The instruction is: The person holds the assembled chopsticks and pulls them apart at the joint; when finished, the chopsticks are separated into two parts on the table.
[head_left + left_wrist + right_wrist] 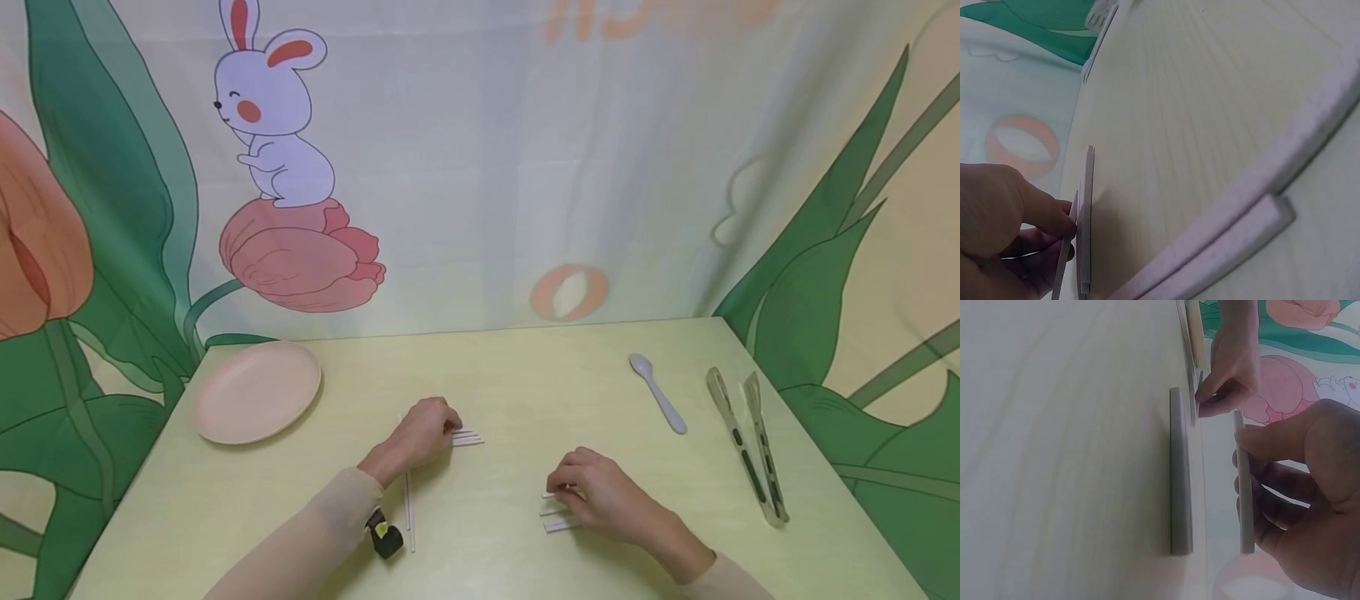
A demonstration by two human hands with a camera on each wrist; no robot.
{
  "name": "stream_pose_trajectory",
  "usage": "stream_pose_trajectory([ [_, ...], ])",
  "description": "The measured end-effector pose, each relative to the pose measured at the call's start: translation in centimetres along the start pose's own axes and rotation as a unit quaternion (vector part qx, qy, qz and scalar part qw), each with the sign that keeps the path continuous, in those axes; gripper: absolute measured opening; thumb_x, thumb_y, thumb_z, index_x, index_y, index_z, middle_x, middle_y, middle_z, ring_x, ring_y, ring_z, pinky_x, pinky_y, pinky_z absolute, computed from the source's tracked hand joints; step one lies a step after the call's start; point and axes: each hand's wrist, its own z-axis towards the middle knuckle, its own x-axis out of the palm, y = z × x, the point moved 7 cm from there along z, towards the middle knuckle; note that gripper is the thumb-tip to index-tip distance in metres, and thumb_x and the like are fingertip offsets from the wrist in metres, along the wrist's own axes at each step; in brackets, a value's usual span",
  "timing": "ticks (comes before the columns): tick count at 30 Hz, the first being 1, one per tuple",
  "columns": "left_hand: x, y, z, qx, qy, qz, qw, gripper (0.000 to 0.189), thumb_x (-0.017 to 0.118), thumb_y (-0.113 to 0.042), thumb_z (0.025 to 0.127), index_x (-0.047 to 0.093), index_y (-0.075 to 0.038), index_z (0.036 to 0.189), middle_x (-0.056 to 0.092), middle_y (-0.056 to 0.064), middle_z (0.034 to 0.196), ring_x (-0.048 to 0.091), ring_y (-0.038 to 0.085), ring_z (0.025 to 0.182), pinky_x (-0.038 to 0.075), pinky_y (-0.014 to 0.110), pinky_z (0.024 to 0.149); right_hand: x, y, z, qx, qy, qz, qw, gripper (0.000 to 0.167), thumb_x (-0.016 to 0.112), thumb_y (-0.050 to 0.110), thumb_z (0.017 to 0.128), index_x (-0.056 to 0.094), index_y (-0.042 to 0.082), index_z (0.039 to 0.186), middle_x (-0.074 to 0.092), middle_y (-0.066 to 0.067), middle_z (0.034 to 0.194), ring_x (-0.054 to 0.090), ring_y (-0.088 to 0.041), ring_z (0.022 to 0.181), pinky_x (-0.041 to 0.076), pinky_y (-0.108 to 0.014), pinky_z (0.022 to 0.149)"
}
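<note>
My left hand (423, 433) is low over the table, left of the middle. In the left wrist view its thumb and fingers pinch a thin pale stick (1061, 265). Several more sticks (468, 441) poke out to the right beneath that hand, side by side. Under the left wrist lie two long sticks (409, 508), nearly lengthwise. My right hand (603, 492), nearer the front, pinches another pale stick (1245, 487) between thumb and fingers, raised off the tabletop. Below it lie more sticks (558, 526), partly covered by the hand.
A pink plate (258, 393) sits at the back left. Toward the right are a white spoon (658, 394) and metal tongs (750, 458). A small black device (385, 535) is at the left wrist. A printed curtain (465, 167) hangs behind the table.
</note>
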Motion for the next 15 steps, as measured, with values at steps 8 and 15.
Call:
stream_pose_trajectory([
  [8,0.11,0.13,-0.02,0.001,0.006,-0.002,1.0,0.021,0.063,0.005,0.081,0.077,-0.004,0.095,0.068,0.005,0.086,0.059,0.015,0.08,0.051,0.031,0.073,0.57,-0.28,-0.05,0.011,0.019,0.006,0.9997,0.012,0.073,0.004,0.082,0.073,0.015,0.086,0.066,0.009,0.084,0.056,-0.006,0.082,0.05,-0.02,0.07],
  [15,0.21,0.21,-0.04,0.003,0.005,0.0,1.0,0.019,0.064,0.004,0.082,0.077,-0.003,0.093,0.068,0.005,0.086,0.06,0.015,0.081,0.052,0.032,0.074,0.99,-0.62,-0.04,0.012,0.023,0.0,0.9997,0.01,0.074,0.005,0.081,0.073,0.013,0.086,0.067,0.008,0.085,0.056,-0.005,0.082,0.051,-0.02,0.07],
])
